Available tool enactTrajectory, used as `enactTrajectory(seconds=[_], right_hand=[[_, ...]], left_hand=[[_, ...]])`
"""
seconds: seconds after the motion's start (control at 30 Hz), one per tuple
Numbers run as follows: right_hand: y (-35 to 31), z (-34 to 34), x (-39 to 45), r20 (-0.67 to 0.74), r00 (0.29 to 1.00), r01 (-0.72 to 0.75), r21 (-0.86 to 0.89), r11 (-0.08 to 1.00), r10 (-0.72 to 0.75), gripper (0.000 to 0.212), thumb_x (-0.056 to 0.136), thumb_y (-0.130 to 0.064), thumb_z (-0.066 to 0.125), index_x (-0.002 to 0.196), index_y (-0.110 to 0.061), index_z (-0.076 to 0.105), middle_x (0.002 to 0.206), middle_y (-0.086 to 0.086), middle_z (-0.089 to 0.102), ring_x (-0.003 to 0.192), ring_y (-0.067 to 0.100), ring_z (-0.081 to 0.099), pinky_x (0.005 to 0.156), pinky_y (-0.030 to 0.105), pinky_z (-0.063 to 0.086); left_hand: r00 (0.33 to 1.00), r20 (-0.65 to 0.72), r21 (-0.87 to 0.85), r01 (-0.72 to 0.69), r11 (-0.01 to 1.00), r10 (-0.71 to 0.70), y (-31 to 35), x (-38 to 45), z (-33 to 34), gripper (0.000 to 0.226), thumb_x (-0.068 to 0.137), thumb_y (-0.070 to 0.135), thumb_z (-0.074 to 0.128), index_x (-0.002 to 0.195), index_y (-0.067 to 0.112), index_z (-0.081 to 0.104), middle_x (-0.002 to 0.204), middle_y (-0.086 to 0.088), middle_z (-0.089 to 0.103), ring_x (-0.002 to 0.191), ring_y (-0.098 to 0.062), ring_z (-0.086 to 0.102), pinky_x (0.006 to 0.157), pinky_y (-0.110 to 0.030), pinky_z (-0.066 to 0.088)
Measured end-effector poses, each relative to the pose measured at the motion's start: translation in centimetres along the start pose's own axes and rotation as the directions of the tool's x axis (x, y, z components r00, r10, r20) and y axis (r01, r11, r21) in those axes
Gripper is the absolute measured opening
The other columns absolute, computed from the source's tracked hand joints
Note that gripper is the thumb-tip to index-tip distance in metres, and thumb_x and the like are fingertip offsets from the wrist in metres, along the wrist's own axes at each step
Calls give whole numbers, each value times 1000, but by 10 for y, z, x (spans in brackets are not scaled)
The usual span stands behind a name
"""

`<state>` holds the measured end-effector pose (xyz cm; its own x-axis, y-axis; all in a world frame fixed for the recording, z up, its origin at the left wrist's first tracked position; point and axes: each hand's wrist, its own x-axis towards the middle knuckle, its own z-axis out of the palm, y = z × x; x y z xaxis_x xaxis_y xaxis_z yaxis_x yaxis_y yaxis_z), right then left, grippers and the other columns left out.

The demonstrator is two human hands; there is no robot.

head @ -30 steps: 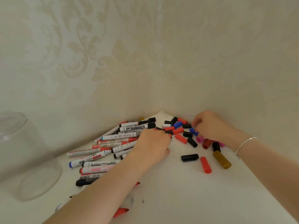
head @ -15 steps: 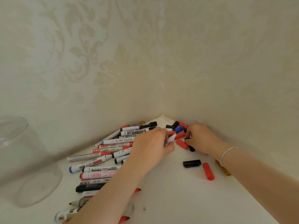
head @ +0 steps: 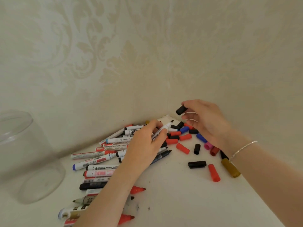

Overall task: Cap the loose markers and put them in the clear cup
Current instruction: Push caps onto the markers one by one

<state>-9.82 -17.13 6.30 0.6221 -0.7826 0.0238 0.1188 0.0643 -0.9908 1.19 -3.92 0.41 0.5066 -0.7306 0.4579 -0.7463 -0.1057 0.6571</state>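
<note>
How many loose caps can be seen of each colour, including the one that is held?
Black caps: 8, one held in the right hand, one half hidden by that wrist
Red caps: 7, one darker
Blue caps: 2
Pink caps: 1
Gold caps: 1
Total: 19

The marker in the left hand (head: 159, 134) reads "WHITEBOAR"; a piled marker (head: 133, 128) reads "MARKER".
</note>
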Motion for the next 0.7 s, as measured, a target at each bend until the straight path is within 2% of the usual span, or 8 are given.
enactTrajectory(seconds=[0.07, 0.17, 0.37, 0.53, 0.63, 0.7], right_hand=[[2, 5, -2, -1, 1000, 23, -79, 997, -23, 14, 90, -9, 57, 98, -6, 68, 93, 12, 70, 68, 14, 62, 62, 22, 50], [4, 8, -3, -4, 999, 38, -150, 988, -39, 15, 90, -7, 56, 94, -10, 70, 93, 11, 70, 71, 13, 62, 65, 23, 51], [7, 7, -5, 40, 999, -5, -105, 994, 9, 17, 90, -6, 55, 96, -9, 70, 95, 12, 71, 73, 15, 65, 64, 22, 53], [10, 7, -7, 68, 997, -24, -68, 997, 29, 17, 90, -5, 56, 98, -8, 70, 95, 12, 72, 82, 22, 67, 77, 29, 58], [13, 8, -7, 6, 1000, -11, -62, 998, 12, 19, 91, -4, 53, 96, -8, 70, 96, 13, 70, 89, 24, 69, 79, 30, 58], [13, 8, -5, -41, 999, 5, -103, 995, -10, 22, 92, -4, 49, 96, -9, 70, 97, 14, 67, 89, 25, 70, 75, 30, 59]], left_hand=[[1000, -6, 21, -12, 1000, 12, 0, -1, 0, 21, 95, 39, 47, 107, 27, 59, 74, 13, 56, 64, -3, 53, 56, -18, 42], [1000, -18, 7, -9, 1000, 9, 0, -2, 0, 21, 96, 37, 47, 108, 26, 60, 68, 16, 51, 61, 4, 49, 54, -11, 36], [1000, -21, 14, -3, 1000, 4, -1, -3, -1, 21, 96, 37, 47, 108, 26, 61, 65, 15, 49, 60, 2, 48, 53, -14, 33], [1000, -15, 9, -3, 1000, 3, -1, -5, -1, 18, 97, 36, 47, 105, 27, 61, 59, 14, 46, 56, 2, 47, 51, -13, 34], [1000, -10, 4, -3, 1000, 3, -1, -5, -2, 14, 97, 36, 47, 101, 29, 58, 60, 13, 48, 56, 1, 47, 51, -14, 36], [1000, -26, -12, 3, 1000, -4, -3, -5, -2, 11, 97, 36, 47, 97, 30, 57, 59, 10, 49, 54, -3, 46, 52, -20, 38]])
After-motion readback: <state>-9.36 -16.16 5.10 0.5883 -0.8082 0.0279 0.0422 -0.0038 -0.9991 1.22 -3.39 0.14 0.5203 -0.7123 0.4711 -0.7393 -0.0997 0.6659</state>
